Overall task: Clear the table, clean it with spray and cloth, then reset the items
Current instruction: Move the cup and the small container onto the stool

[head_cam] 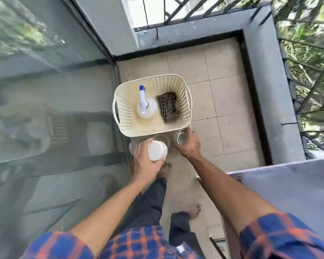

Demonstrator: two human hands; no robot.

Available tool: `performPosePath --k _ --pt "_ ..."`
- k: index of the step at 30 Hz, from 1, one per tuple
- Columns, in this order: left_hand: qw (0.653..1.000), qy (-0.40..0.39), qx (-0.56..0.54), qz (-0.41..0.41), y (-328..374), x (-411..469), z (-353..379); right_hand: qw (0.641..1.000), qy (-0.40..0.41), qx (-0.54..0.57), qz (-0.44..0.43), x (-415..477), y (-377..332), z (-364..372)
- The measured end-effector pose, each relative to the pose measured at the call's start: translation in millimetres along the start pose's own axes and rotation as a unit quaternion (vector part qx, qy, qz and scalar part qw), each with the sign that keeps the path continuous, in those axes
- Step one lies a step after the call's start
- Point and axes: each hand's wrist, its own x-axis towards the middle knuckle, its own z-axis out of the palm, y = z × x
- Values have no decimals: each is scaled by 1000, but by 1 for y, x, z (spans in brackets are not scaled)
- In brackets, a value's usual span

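A cream plastic basket (185, 101) stands on the tiled balcony floor. Inside it stand a clear spray bottle (147, 107) with a blue-and-white nozzle and a dark checked cloth (167, 106). My left hand (144, 163) grips a white lidded container (157, 150) just in front of the basket. My right hand (189, 143) holds a small metal cup (180, 137) by its rim, low beside the basket's near corner. Two clear glass items (161, 139) sit on the floor between my hands, blurred.
A grey table top (288, 189) is at the lower right. A glass wall (45, 109) runs along the left, reflecting a chair. A grey parapet with black railing (269, 81) bounds the balcony. My bare feet (194, 209) stand on the beige tiles.
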Motion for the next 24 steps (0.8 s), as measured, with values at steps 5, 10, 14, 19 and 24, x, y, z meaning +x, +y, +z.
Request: performPosePath --k 5,10,14,19,24 --pt "1000 -9 13 11 -7 10 -2 999 -7 -31 -1 14 2 14" --pt "999 -22 27 23 -11 14 -4 1000 -7 8 6 23 4 22" --pt "999 -26 26 20 -9 16 -5 997 12 77 15 20 4 23" --pt "999 -42 1 1 0 16 -1 987 59 149 27 2 10 9" --pt "976 -70 -168 -121 16 12 5 942 -34 326 64 -27 5 -12"
